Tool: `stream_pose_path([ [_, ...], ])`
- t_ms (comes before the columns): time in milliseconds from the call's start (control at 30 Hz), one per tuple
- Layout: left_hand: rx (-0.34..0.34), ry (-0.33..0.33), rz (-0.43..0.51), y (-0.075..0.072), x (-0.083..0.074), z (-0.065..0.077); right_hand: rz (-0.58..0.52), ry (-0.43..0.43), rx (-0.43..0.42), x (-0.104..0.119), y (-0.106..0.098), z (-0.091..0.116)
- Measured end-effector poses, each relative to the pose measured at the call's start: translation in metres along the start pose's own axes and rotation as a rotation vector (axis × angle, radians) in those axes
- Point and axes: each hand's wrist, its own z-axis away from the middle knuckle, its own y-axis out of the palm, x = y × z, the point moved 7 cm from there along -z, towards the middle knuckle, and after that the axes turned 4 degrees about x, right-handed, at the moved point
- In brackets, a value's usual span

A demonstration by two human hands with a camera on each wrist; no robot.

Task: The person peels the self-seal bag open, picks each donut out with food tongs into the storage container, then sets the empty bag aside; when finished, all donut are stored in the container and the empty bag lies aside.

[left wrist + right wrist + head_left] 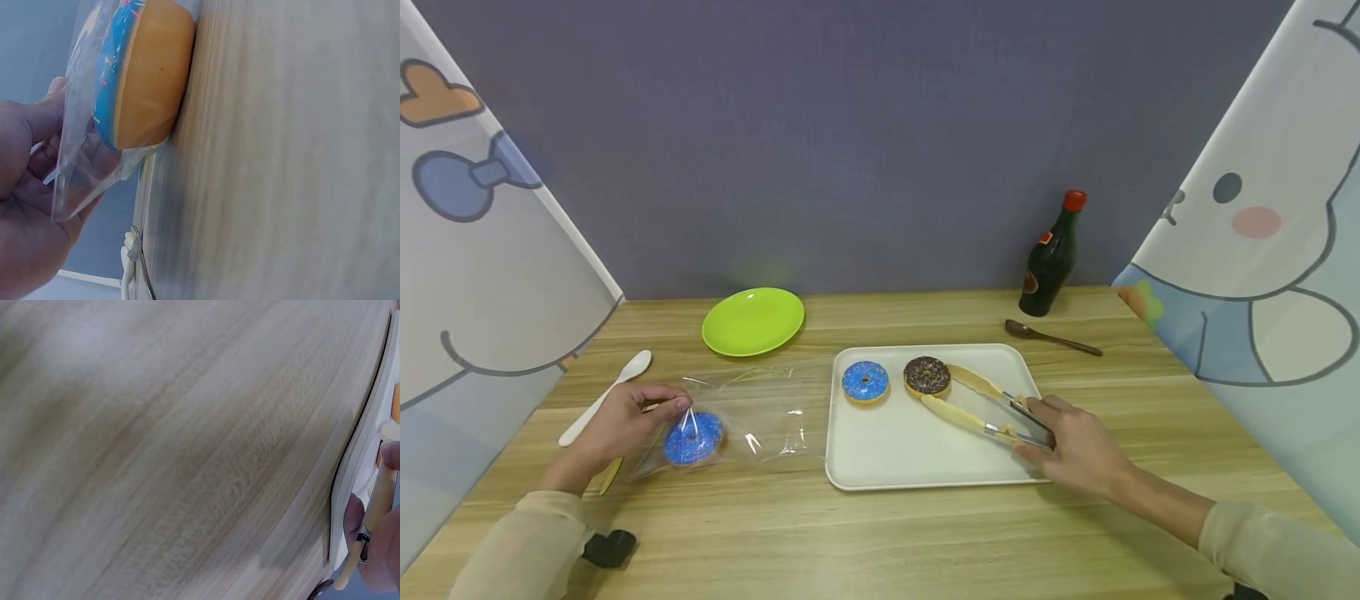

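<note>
Our left hand pinches the edge of a clear bag lying on the desk, a blue doughnut already inside it. Our right hand grips the tongs at their metal end, tips open around a chocolate doughnut on the white tray, beside a second blue doughnut. We judge the doughnuts light and soft, best squeezed gently at the sides; the bag looks limp and slippery.

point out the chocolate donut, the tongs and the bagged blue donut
chocolate donut (927, 375), head view, on its dark frosted top
tongs (958, 414), head view, on the near arm
bagged blue donut (692, 438), head view, on its blue icing
</note>
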Motion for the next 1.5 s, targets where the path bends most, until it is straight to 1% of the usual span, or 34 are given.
stream_pose_path([
  [133, 0.000, 0.006, -0.002, 0.000, -0.001, 0.000, -0.007, 0.009, 0.010, -0.001, 0.000, 0.001],
  [233, -0.001, 0.005, -0.005, 0.000, -0.001, 0.000, -0.009, 0.000, 0.009, -0.001, -0.001, 0.003],
  [467, -0.003, 0.007, 0.006, -0.001, -0.001, 0.000, -0.055, -0.041, -0.057, 0.000, -0.009, 0.010],
  [600, -0.012, 0.018, -0.003, -0.002, -0.002, 0.000, -0.059, -0.056, -0.094, 0.002, -0.014, 0.014],
  [767, -0.006, 0.016, -0.010, -0.002, -0.002, -0.001, -0.084, -0.068, -0.106, 0.007, -0.018, 0.019],
  [867, -0.010, 0.011, -0.014, -0.003, -0.002, -0.001, -0.099, -0.097, -0.114, 0.013, -0.019, 0.022],
  [1100, -0.009, 0.001, -0.004, -0.002, 0.000, -0.001, -0.125, -0.208, -0.146, 0.031, -0.014, 0.025],
  [1200, -0.008, 0.001, 0.000, -0.002, 0.001, -0.001, -0.129, -0.240, -0.139, 0.039, -0.010, 0.022],
  [1400, -0.013, 0.004, 0.005, -0.002, 0.000, -0.001, -0.116, -0.272, -0.079, 0.058, -0.001, 0.008],
  [1500, -0.006, -0.003, 0.008, -0.001, 0.000, -0.001, -0.128, -0.286, -0.055, 0.067, 0.003, 0.000],
])
